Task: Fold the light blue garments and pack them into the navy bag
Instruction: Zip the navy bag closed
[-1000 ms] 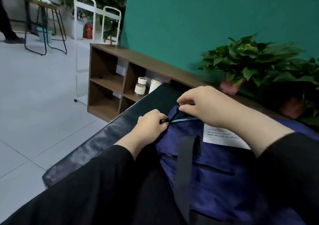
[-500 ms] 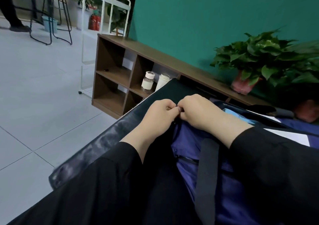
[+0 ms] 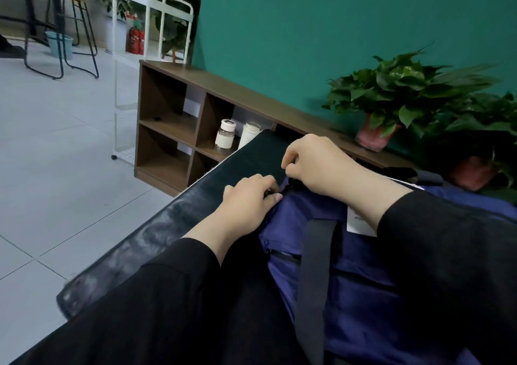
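On the dark padded table (image 3: 195, 205) lies the navy bag (image 3: 349, 275), its black strap (image 3: 316, 266) running down the front. Both hands meet at its near corner: the left hand (image 3: 249, 205) pinches a small dark piece there, and the right hand (image 3: 316, 166) curls round the fabric edge just beside it. A potted plant (image 3: 397, 99) stands behind.
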